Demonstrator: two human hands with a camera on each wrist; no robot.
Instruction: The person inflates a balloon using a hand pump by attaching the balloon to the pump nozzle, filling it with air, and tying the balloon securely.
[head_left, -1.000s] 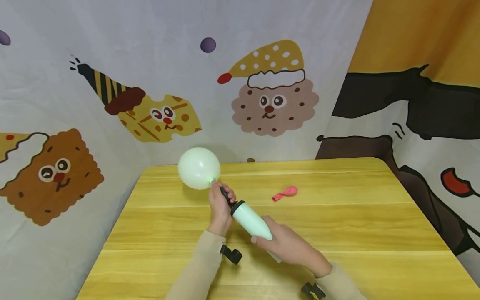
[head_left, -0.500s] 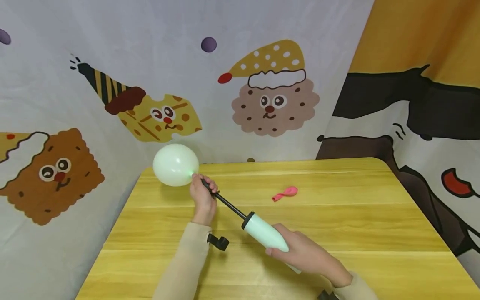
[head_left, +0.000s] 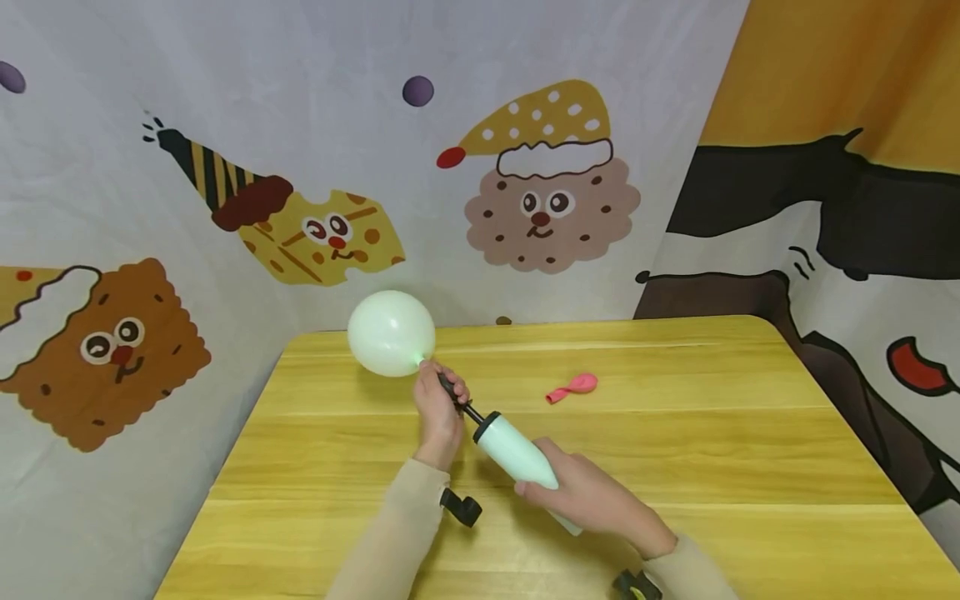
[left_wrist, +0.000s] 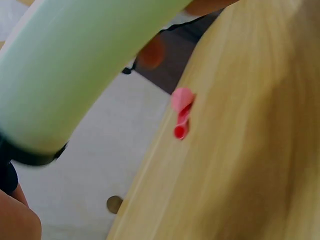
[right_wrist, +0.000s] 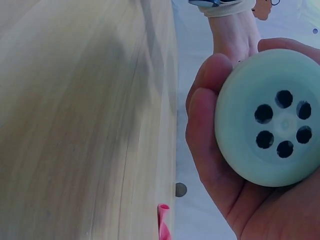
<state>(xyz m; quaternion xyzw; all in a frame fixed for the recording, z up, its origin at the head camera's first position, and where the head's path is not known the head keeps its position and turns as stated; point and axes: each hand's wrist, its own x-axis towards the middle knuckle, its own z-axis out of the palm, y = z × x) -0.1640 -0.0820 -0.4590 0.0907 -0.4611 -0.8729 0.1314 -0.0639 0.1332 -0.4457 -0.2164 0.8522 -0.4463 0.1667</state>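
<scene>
A mint-green balloon pump slants across the front of the head view. My right hand is wrapped around its barrel; the right wrist view shows the fingers curled about the round end with several dark holes. The left hand grips the black nozzle end and pinches the neck of a pale green inflated balloon, which points up and left. A short length of black rod shows between the left hand and the barrel.
A limp pink balloon lies on the wooden table, right of the pump. Behind the table hangs a white cloth printed with cartoon snacks. Each wrist carries a small black mount.
The hands spread apart half a second ago, baring a long stretch of rod. Now they are closer again, with most of the rod back inside. The inflated balloon swung left, then returned right.
</scene>
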